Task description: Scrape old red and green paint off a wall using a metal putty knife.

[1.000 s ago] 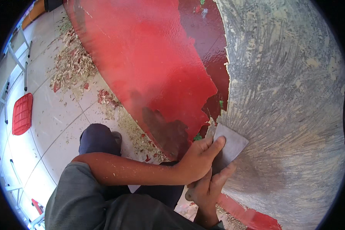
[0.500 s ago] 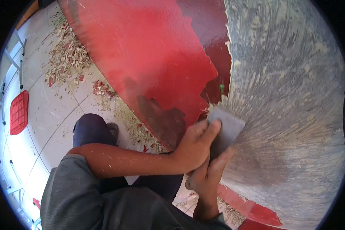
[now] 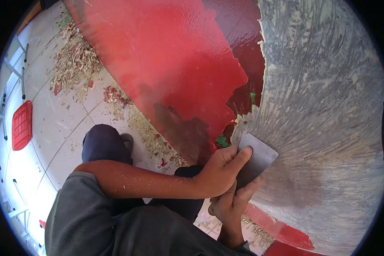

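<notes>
A flat grey metal scraper [image 3: 261, 153] lies against a large curved, grey-streaked surface [image 3: 320, 102]. At the scraper's left edge, the left hand [image 3: 219, 175] clamps it between thumb and fingers; at its lower end, the right hand [image 3: 229, 208] closes its fingers around it, partly hidden.

Looked like a workshop or work site; could not be placed more exactly. Had pale floor tiles [image 3: 57, 143] strewn with heaped flakes [image 3: 76, 59], a glossy red surface [image 3: 166, 55] beside a rough grey surface [image 3: 315, 98], a flat metal blade [image 3: 259, 155], and metal frames [image 3: 23, 83] at far left.
</notes>
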The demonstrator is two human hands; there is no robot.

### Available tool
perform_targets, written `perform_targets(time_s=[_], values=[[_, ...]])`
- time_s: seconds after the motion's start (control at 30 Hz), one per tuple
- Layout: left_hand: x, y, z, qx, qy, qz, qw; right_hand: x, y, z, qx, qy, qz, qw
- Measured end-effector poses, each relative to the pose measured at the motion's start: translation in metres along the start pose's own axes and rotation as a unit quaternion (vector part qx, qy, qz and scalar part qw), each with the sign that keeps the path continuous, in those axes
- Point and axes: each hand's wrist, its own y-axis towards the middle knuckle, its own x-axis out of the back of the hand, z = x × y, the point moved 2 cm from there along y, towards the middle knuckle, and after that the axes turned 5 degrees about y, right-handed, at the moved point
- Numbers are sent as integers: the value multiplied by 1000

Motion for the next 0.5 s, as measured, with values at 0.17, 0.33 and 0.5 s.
perform_targets(time_s=[0.17, 0.33, 0.5], values=[[1, 7, -25, -17, -40, 6, 999, -4, 12, 24, -57, 132, -44, 989], [0, -1, -19, 16, 11, -30, 999, -4, 0, 3, 9, 78, -8, 997], [3, -3, -20, 1, 12, -36, 999, -3, 0, 1, -58, 35, 8, 998]])
